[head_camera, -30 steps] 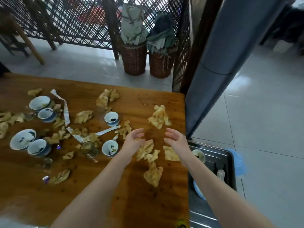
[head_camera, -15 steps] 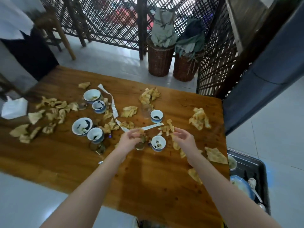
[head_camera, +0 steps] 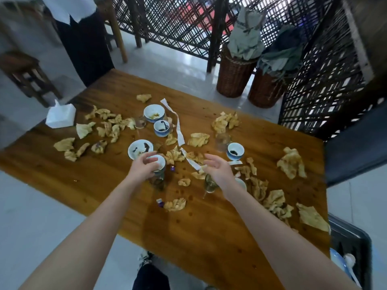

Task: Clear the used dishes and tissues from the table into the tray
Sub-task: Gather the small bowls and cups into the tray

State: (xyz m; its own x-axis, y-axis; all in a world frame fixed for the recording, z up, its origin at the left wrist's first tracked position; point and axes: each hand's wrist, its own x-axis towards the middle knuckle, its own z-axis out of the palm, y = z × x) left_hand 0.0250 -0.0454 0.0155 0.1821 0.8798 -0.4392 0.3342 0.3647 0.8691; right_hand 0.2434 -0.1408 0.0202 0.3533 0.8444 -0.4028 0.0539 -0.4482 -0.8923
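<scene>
Left hand [head_camera: 144, 167] fingers curled round small cup [head_camera: 160, 162], mid-bench. Right hand [head_camera: 219, 170] loosely spread, holding nothing. Bench [head_camera: 209, 237] carries bowls [head_camera: 140, 148] and many crumpled tissues [head_camera: 291, 164]. Tray [head_camera: 360, 248] off the right near corner holds few dishes. Judged: early, mostly uncleared.

Dining room of a teahouse or small eatery: a long wooden desk [head_camera: 209, 237] littered with blue-and-white cups [head_camera: 235, 151] and crumpled tissues [head_camera: 292, 163]. A dark lattice screen [head_camera: 178, 21] and two wicker baskets [head_camera: 232, 80] line the upper frame above pale floor tiles [head_camera: 167, 61]. A dish tray [head_camera: 356, 241] sits lower right.
</scene>
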